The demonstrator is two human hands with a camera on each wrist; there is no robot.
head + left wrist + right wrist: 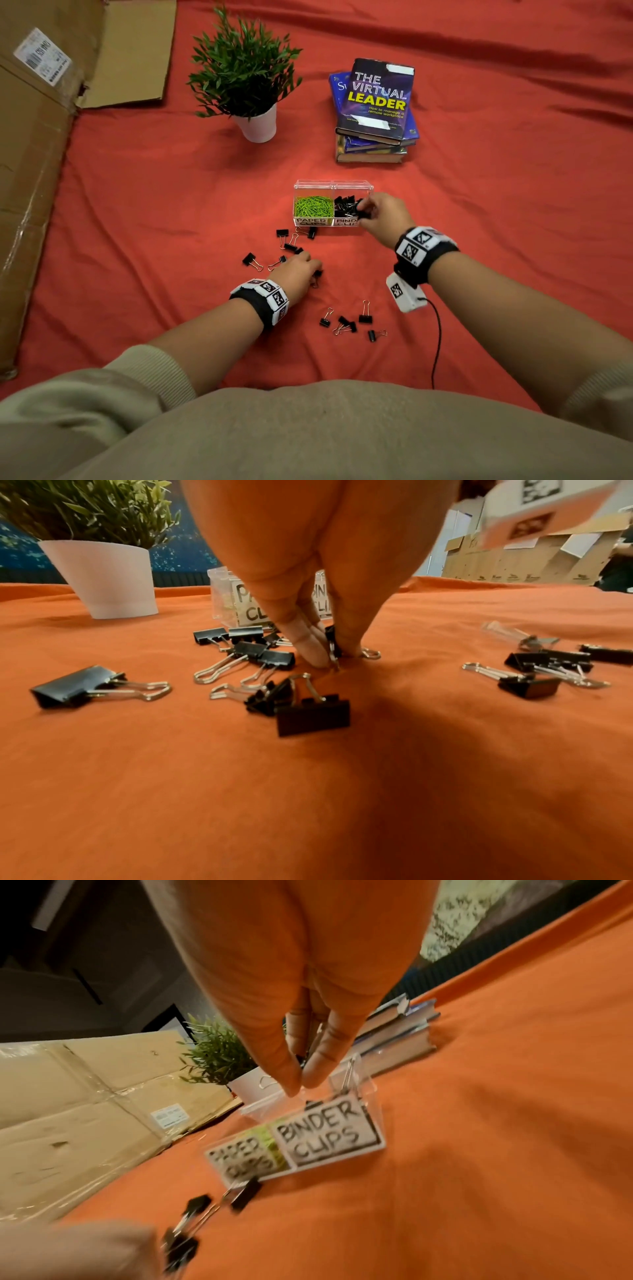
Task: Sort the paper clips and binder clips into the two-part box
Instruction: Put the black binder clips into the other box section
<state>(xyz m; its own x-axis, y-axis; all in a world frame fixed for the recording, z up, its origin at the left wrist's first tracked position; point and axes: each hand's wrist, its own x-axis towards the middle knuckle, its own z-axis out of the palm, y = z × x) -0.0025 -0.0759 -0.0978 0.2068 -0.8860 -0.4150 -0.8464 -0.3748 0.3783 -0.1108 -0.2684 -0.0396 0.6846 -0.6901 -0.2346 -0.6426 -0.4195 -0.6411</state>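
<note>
Off beyond the left hand (pixel 297 270) lay flattened cardboard (pixel 37 164) and a potted plant (pixel 245 73), neither part of the job. The left hand itself was down on the red cloth (pixel 137 212), thumb and fingers pinched around one black binder clip (pixel 331 642), picking it out of the scatter of loose binder clips (pixel 287 244) that lay just beyond and to the left of its fingertips. A second small cluster (pixel 349 323) sat nearer the person, between the two forearms.

The two-part box (pixel 313 222) stood just ahead of that hand, its labels facing the person (sensible, since they tell which half is which). The green paper clips (pixel 313 206) already filled its left half, and I saw none on the cloth.

The right hand (pixel 383 214) hung over the right half, marked for binder clips, fingertips (pixel 316 1073) pressed together on something small and dark, most likely a binder clip about to be dropped in; the wrist view was too blurred to be sure. A stack of books (pixel 375 109) stood well beyond that hand. Working both hands at once looked like a way to halve the trips.
</note>
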